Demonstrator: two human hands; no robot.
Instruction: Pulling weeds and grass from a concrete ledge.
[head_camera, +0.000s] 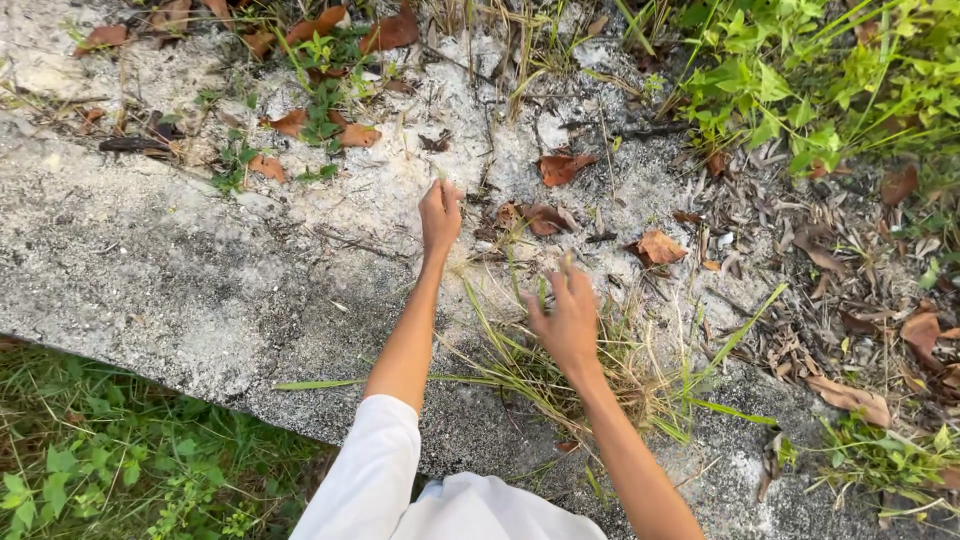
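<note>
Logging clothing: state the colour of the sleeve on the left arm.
White, plain. The sleeve ends above the elbow; seen best in the head view.

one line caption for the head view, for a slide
Two bare hands, left hand and right hand, pinch thin green grass blades growing across a rough grey concrete slab strewn with dry brown leaves.

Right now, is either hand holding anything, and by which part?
The left hand pinches a thin grass stalk near its upper end. The right hand closes on green grass blades near their tips, above the clump on the concrete slab.
</note>
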